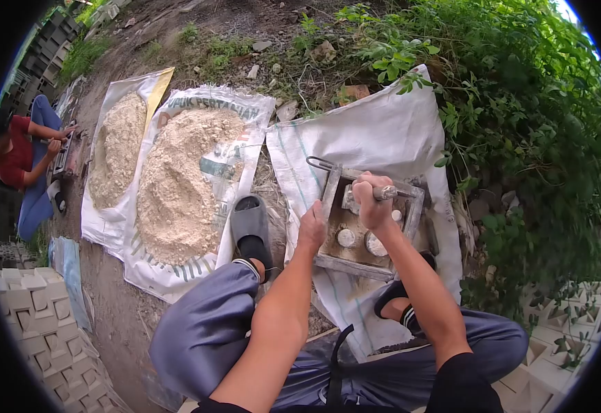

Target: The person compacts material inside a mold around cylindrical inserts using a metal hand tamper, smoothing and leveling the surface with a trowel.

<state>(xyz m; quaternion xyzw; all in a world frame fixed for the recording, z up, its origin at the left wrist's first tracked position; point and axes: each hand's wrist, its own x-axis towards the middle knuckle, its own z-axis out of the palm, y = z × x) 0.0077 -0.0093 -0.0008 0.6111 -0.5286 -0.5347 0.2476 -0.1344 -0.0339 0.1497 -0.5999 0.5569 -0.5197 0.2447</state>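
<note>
Left hand (314, 224) holds the mould frame (352, 266); right hand (374, 199) grips a round handle (385, 193) over it.
The frame sits on a white sack (376, 138), pale round knobs (346, 238) inside. Another sack (264, 104), heaped with powder (176, 193), says "PUPUK PERTANIAN".

Left hand (312, 226): against the left side of the wooden frame (355, 267)
Right hand (372, 201): fist around a handle (385, 193), above the frame
White sack (376, 131): under the frame
Powder (176, 189): two pale heaps, on sacks to the left
Co-worker (13, 155): seated, far left
</note>
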